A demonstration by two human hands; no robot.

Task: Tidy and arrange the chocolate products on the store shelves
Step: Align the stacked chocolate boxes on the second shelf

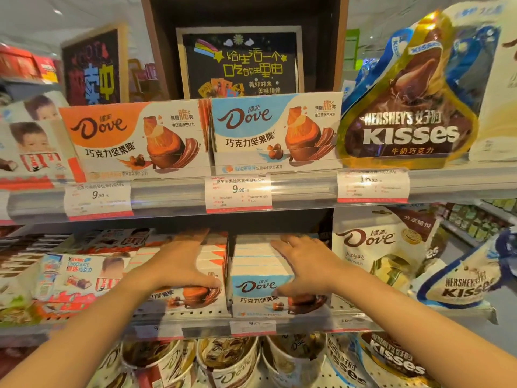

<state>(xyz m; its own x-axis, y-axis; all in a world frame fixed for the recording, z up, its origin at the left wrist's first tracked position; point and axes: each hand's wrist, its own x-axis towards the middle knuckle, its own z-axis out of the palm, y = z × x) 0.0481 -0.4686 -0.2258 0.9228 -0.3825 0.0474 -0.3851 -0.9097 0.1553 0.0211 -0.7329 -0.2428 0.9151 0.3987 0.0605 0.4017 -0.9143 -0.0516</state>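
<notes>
On the middle shelf, a row of orange Dove chocolate boxes stands beside a row of blue Dove chocolate boxes, fronts facing me. My left hand lies over the orange row, fingers across the box tops and thumb hooked down on the front face. My right hand clasps the blue row the same way, thumb on the front box. Both hands look motion-blurred. On the upper shelf, an orange Dove box and a blue Dove box stand upright.
Kinder chocolate boxes lie left of the orange row. A white Dove bag and a leaning white Kisses bag are on the right. A brown Hershey's Kisses bag stands above. Dove tubs fill the bottom shelf.
</notes>
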